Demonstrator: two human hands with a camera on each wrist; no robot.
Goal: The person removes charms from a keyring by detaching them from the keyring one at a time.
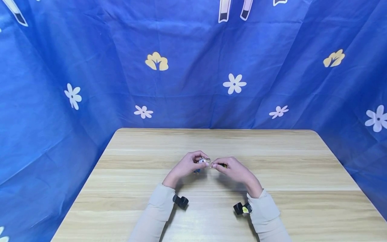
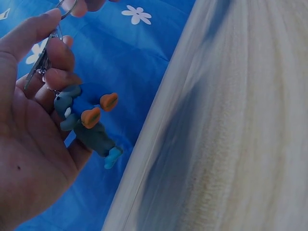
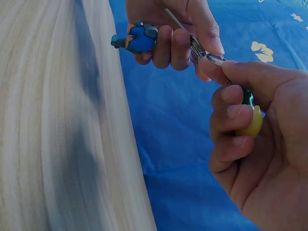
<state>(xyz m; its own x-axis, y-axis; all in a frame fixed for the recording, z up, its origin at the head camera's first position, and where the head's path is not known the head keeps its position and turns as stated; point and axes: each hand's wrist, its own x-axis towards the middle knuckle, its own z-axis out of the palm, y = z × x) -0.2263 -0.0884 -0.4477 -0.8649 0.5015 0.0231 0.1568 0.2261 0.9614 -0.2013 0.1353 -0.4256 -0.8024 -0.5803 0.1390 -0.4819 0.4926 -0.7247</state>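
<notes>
Above the middle of the table, my left hand [image 1: 185, 167] pinches metal key rings between thumb and forefinger. From that keychain a small blue and grey animal figurine [image 2: 91, 137] with orange feet hangs beside the curled fingers. A flat metal piece [image 2: 36, 74] also sits inside this hand. Facing it, my right hand [image 1: 235, 171] pinches a metal ring [image 3: 215, 59] that meets the left hand's rings. A yellow charm [image 3: 251, 124] with a green top hangs from the right-hand ring, partly hidden by the curled fingers. Both sets of fingertips are close together.
A light wood-grain table [image 1: 205, 215] lies under both hands. Behind it and along the sides hangs a blue curtain [image 1: 193, 94] with white flowers and yellow plants. Black wrist cameras, left [image 1: 180, 201] and right [image 1: 239, 208], stick out inward from the sleeves.
</notes>
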